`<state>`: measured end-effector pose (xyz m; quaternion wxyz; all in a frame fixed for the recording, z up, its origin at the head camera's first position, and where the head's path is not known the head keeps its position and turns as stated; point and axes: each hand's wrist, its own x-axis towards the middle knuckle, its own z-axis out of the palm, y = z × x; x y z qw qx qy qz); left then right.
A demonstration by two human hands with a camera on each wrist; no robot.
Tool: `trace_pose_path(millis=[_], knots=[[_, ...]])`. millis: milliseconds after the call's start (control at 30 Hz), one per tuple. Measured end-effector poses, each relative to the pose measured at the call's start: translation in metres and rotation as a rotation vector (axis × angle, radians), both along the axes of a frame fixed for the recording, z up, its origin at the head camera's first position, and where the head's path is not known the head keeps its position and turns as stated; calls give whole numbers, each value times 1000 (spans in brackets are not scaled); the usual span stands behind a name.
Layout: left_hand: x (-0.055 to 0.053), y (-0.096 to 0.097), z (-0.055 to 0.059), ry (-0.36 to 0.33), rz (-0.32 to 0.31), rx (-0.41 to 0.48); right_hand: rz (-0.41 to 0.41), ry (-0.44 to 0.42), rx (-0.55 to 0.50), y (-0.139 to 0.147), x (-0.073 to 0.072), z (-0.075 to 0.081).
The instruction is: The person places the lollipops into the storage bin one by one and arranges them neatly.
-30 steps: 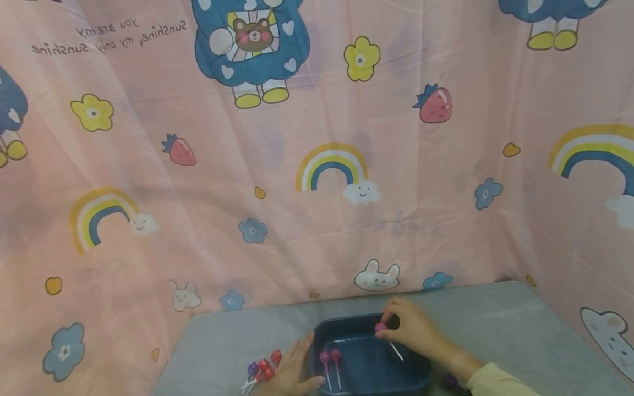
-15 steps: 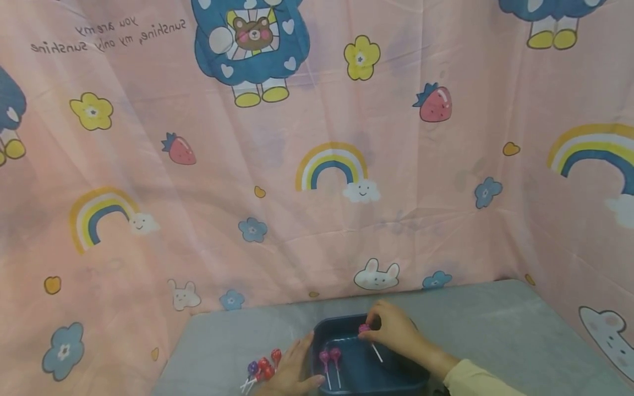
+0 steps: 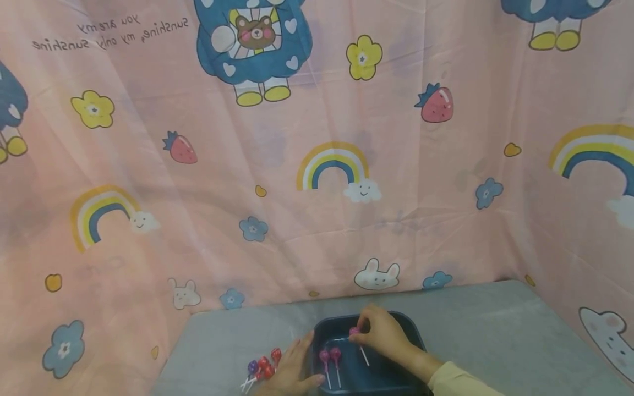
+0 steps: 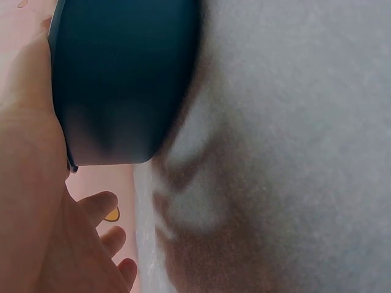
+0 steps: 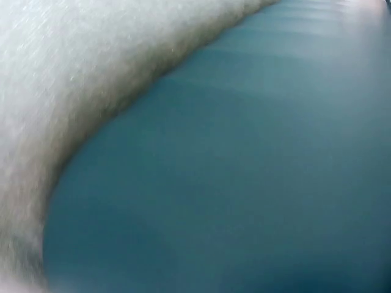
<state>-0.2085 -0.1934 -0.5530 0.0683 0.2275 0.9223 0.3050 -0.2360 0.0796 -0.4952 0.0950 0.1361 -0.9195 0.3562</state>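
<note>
In the head view a dark blue tray (image 3: 369, 385) stands on the grey table. My right hand (image 3: 383, 333) is over it and pinches a pink-wrapped lollipop (image 3: 354, 331) by its round head, the white stick slanting down to the right. Two more pink lollipops (image 3: 335, 355) lie side by side in the tray's left part. My left hand (image 3: 292, 368) rests against the tray's left side. The left wrist view has this hand (image 4: 36, 165) along the tray wall (image 4: 122, 91), its fingers extended and loose. The right wrist view holds only the tray's blurred outer wall (image 5: 201, 171) and cloth.
Just left of my left hand lies a bunch of red and purple lollipops (image 3: 262, 367) with white sticks. Grey cloth covers the table (image 3: 470, 324). A pink printed curtain (image 3: 317, 247) hangs behind it and along the right side.
My right hand has carried the pinched lollipop leftward over the tray, closer to the two lying there. The left hand and the bunch beside it stay in place.
</note>
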Motion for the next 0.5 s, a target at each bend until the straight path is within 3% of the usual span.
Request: trace_pose_path(millis=[500], knots=[[-1,-1,0,-10,0,16,15,-65,11,-14,2,-12]])
